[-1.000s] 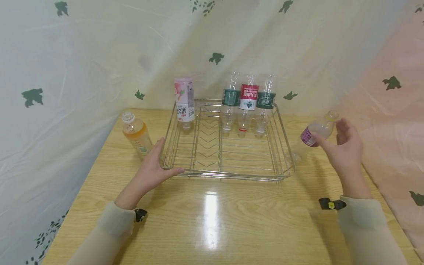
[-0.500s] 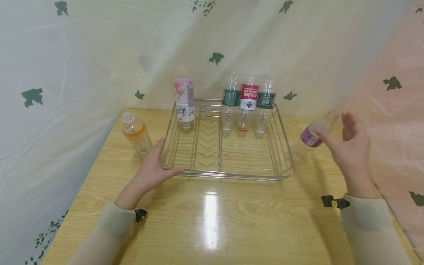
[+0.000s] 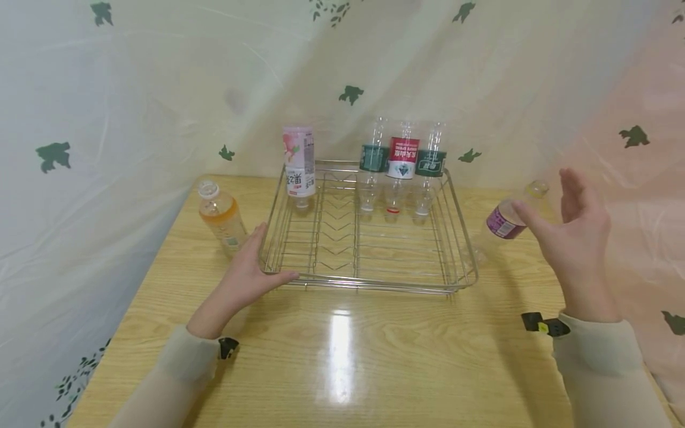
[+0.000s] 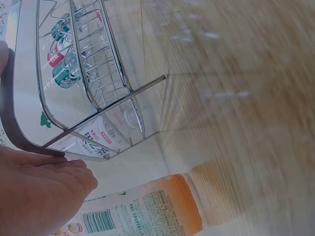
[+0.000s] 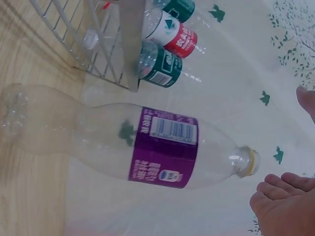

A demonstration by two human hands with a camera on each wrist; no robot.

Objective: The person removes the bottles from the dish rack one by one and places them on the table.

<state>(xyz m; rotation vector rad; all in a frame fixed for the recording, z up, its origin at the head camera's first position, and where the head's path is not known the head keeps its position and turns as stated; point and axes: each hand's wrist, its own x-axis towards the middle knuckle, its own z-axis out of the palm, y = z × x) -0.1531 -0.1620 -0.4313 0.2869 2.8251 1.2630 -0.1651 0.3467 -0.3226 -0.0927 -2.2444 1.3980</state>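
My left hand (image 3: 243, 278) rests against the front left corner of a wire dish rack (image 3: 385, 286), its thumb along the front rim and its fingers along the left side. My right hand (image 3: 580, 249) is spread beside a clear plastic bottle with a purple label (image 3: 502, 224), holding nothing. In the right wrist view that bottle (image 5: 165, 147) stands uncapped on its base, apart from the fingers. Inside the rack, a pink peach drink bottle (image 3: 299, 160) stands upside down at the back left. A red-labelled bottle (image 3: 402, 157) and two green-labelled bottles (image 3: 430, 162) stand inverted at the back right.
An uncapped clear bottle with an orange band (image 3: 220, 219) stands left of the rack, close to my left hand. The wooden table (image 3: 417, 356) runs to a patterned cloth (image 3: 257, 77) hanging behind and along the sides.
My right hand has let go of the purple-labelled bottle and drawn away to the right, its fingers spreading. The bottle stays standing. My left hand and the rack have not moved.
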